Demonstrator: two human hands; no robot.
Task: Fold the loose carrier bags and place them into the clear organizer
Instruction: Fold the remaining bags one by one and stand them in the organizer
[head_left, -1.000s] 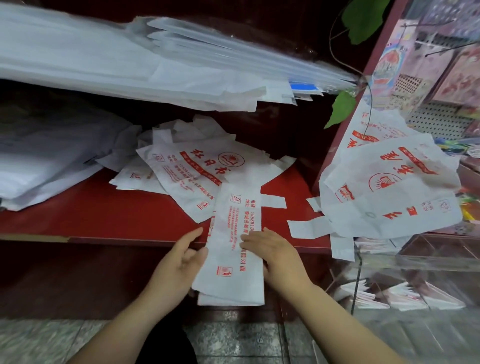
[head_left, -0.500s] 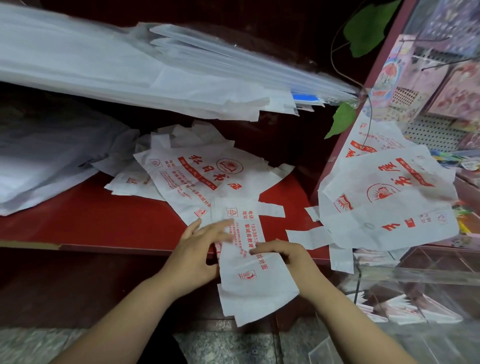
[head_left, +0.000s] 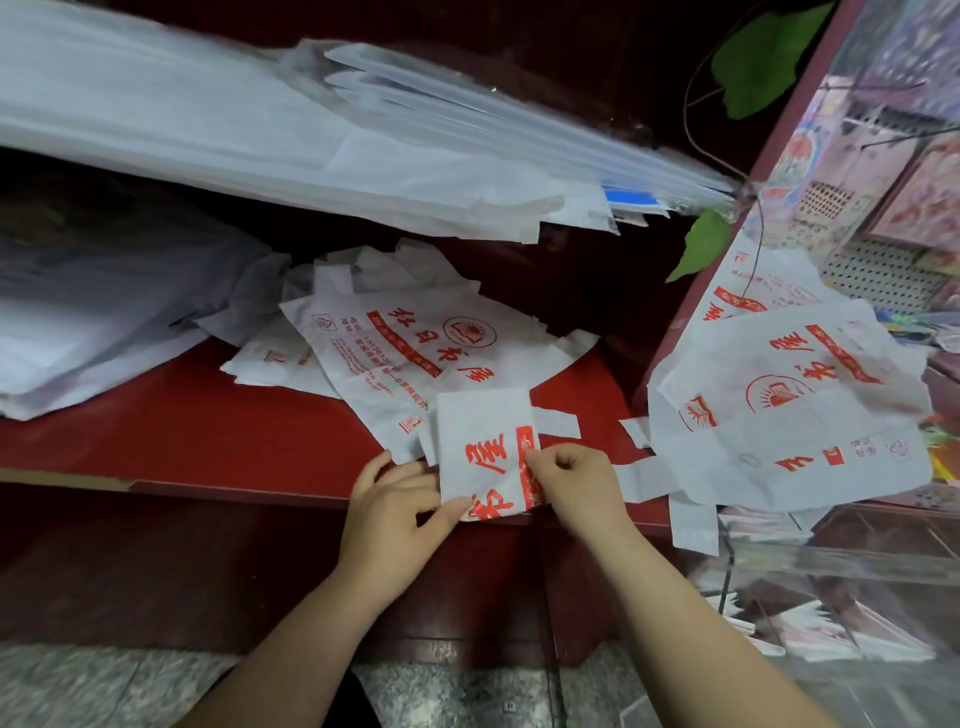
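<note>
One folded white bag (head_left: 482, 432), red lettering, creased

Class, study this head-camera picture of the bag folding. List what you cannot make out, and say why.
1. Head view: the underside and lower edge of the folded bag, covered by the left hand and right hand.
2. Head view: the small print on the flat bag behind it, too small and blurred.
3. Head view: the contents of the clear organizer, smeared by glare and cut off by the right edge.
</note>
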